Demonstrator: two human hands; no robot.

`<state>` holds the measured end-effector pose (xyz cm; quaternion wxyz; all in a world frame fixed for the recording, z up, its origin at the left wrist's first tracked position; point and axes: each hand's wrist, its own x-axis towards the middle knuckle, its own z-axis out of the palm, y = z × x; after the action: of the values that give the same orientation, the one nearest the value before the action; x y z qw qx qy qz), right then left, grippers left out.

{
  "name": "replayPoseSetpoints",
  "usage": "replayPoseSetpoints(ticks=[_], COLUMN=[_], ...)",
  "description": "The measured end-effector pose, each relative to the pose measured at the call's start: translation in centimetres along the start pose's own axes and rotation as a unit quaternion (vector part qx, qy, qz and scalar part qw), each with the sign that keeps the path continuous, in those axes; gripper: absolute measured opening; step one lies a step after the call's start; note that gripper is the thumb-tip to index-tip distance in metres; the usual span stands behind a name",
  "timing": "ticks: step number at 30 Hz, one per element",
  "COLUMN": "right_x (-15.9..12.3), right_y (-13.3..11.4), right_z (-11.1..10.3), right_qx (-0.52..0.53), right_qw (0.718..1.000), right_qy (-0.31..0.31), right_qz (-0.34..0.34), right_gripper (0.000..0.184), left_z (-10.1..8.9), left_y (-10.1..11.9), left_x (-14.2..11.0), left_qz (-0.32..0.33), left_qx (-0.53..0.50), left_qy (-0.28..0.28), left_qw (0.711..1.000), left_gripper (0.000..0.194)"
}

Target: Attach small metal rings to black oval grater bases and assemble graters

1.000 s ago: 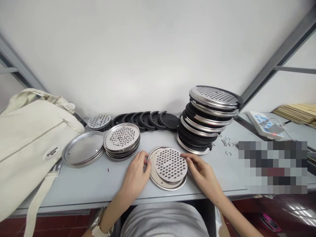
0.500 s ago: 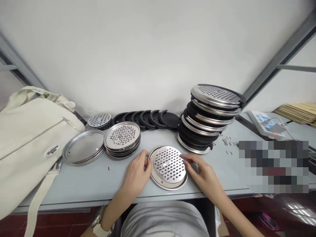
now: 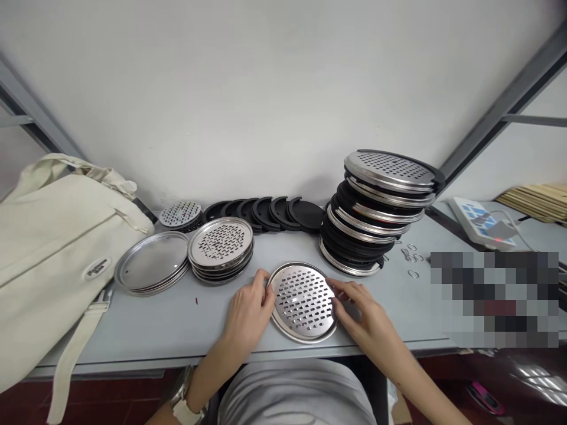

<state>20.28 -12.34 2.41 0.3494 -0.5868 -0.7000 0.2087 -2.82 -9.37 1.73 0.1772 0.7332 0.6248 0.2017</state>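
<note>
A round metal grater disc [image 3: 305, 300], full of rows of slots, lies inside a shallow round metal tray [image 3: 283, 332] at the table's front edge. The fingers of my left hand [image 3: 248, 306] are closed on the tray's left rim. My right hand [image 3: 364, 310] has its thumb and fingertips closed at the right edge of the disc; the tray's rim there is partly hidden. To the left stand a stack of slotted discs in trays [image 3: 221, 245] and a stack of plain trays [image 3: 153, 262].
Black round holders [image 3: 305, 215] lie overlapped along the wall, beside small slotted discs [image 3: 180, 213]. A tall leaning stack [image 3: 376, 218] stands back right, with metal rings [image 3: 411, 257] near it. A cream bag [image 3: 62, 254] fills the left side. A blurred patch covers the far right.
The grater disc has shifted slightly left and towards me inside the tray, covering the bare strip of tray at lower left. Both hands keep nearly the same place.
</note>
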Motion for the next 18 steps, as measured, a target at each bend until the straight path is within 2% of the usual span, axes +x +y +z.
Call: replayPoseSetpoints(ticks=[8,18], right_x=[0.0,1.3], right_y=[-0.4,-1.6], right_z=[-0.5,-0.8], right_qx=[-0.003,-0.059], right_qw=[0.999,0.998], right_qy=[-0.026,-0.035], right_qz=[0.027,-0.002], right_gripper=[0.031,0.028], left_z=[0.1,0.1], left_y=[0.0,0.0], left_x=[0.1,0.0], left_qz=[0.011,0.022], left_qx=[0.006,0.010], left_qy=[0.001,0.005], left_qw=[1.000,1.000], left_gripper=[0.012,0.012])
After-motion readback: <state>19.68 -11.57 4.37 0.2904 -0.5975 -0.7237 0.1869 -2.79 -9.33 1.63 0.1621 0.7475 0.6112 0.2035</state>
